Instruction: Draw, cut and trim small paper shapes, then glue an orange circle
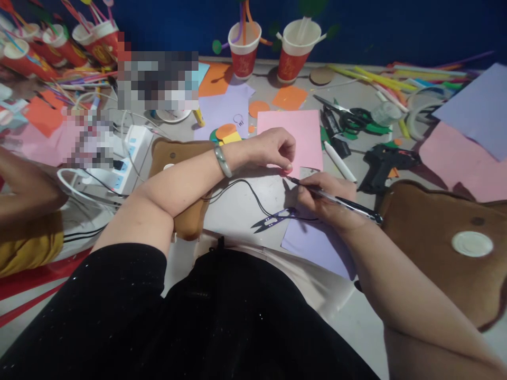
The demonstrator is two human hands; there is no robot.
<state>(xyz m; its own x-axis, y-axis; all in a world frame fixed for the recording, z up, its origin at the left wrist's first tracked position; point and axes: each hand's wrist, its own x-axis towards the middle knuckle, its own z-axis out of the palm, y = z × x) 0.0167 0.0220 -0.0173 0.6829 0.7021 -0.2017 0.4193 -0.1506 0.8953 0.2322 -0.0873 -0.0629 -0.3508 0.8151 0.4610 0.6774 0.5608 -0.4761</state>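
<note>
In the head view, my right hand (pixel 328 198) is closed around a black-and-clear pen (pixel 350 204), its tip pointing left. My left hand (pixel 277 148), with a bangle on the wrist, has thumb and finger pinched on a small red piece (pixel 285 172); whether it is paper I cannot tell. The pen tip is beside this piece. Under and behind my left hand lies a pink paper sheet (pixel 307 132) with a notch cut from its near edge. Purple thread snips (pixel 273 219) rest on the table in front of me, near a purple paper sheet (pixel 317 245).
Two red paper cups (pixel 244 58) with straws stand at the back. Scissors (pixel 348 113), a white marker (pixel 339 162) and a black glue gun (pixel 386 166) lie to the right. A power strip (pixel 132 158) with cables is left, near another person's arm (pixel 27 182). Brown cushions (pixel 428 232) flank me.
</note>
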